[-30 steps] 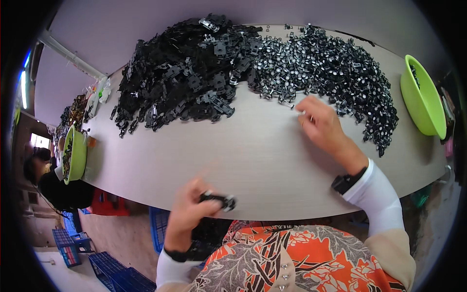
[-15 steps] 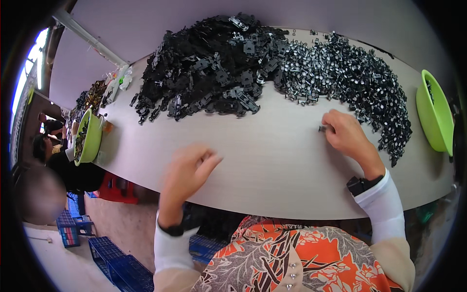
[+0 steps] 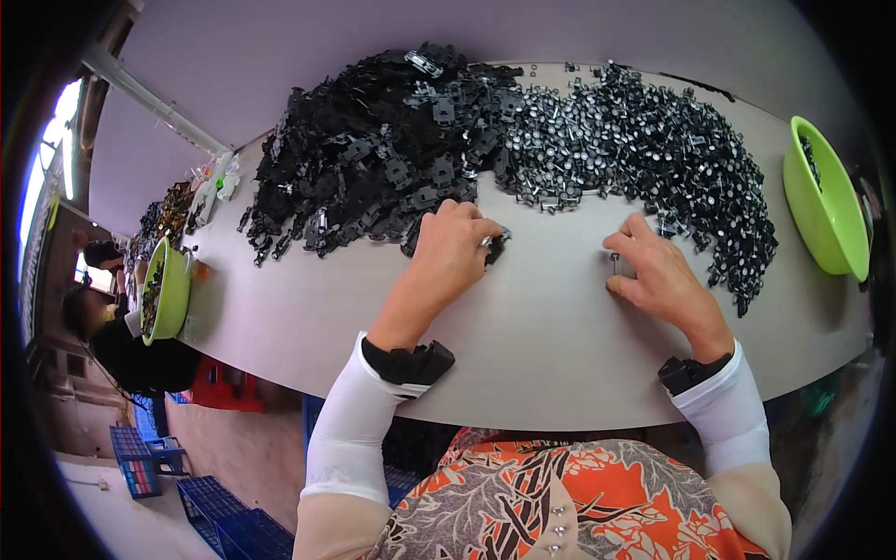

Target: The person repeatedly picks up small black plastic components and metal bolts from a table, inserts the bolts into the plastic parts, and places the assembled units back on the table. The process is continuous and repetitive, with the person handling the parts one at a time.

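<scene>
My left hand [image 3: 446,245] is closed on a black plastic toy-car chassis [image 3: 498,246] at the front edge of the chassis pile [image 3: 373,149]. Its fingers cover most of the piece. To the right, my right hand [image 3: 661,278] pinches a small wheel axle [image 3: 614,264] between thumb and forefinger, held upright just over the table. Beyond that hand spreads a heap of wheel axles [image 3: 644,140], black wheels with silver hubs on thin metal rods. The two hands are apart, with bare tabletop [image 3: 551,308] between them.
A green basin [image 3: 831,215] with some dark parts stands at the right edge. Another green basin [image 3: 170,299], filled with parts, sits at the left edge. Other people [image 3: 121,327] work farther left. Blue crates [image 3: 224,518] and a red stool [image 3: 224,385] are on the floor.
My left hand has moved right and away from me to the chassis pile and taken hold of a chassis. My right hand stays near its place, its axle now turned upright.
</scene>
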The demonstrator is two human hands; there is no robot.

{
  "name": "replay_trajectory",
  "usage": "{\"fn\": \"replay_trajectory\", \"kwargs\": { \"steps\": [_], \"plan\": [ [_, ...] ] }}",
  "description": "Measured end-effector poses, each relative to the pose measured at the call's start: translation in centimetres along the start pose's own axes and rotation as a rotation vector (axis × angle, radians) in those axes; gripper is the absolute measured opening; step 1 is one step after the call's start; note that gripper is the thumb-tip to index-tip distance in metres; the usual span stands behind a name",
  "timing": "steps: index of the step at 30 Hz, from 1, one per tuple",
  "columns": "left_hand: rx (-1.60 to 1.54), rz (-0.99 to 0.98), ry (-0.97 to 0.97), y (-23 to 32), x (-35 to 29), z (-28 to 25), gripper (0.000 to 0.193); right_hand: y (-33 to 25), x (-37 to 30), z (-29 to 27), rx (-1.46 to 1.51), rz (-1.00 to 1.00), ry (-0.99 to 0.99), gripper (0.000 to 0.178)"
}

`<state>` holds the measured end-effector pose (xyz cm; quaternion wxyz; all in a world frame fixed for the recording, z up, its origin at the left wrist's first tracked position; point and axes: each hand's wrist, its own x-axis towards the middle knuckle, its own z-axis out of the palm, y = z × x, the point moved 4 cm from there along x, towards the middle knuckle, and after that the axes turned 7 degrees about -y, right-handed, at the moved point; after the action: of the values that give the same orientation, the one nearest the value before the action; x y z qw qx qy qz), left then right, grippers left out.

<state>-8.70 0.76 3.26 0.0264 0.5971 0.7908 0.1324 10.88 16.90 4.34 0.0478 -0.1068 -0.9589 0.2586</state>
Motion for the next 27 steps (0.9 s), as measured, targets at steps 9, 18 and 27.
{"fn": "replay_trajectory", "kwargs": {
  "steps": [9, 18, 27],
  "plan": [
    [-0.201, -0.209, -0.016, 1.7, 0.5, 1.0, 0.026, 0.1, 0.5, 0.6, 0.077, -0.058, -0.096, 0.024],
    [-1.334, -0.396, -0.366, 4.1, 0.3, 3.2, 0.020, -2.5, 0.3, -0.2, 0.218, -0.421, 0.253, 0.036],
    [-1.878, -0.335, -0.408, 5.8, -0.2, 4.5, 0.014, -4.1, 0.3, 1.1, 0.210, -0.476, 0.270, 0.041]
  ]
}}
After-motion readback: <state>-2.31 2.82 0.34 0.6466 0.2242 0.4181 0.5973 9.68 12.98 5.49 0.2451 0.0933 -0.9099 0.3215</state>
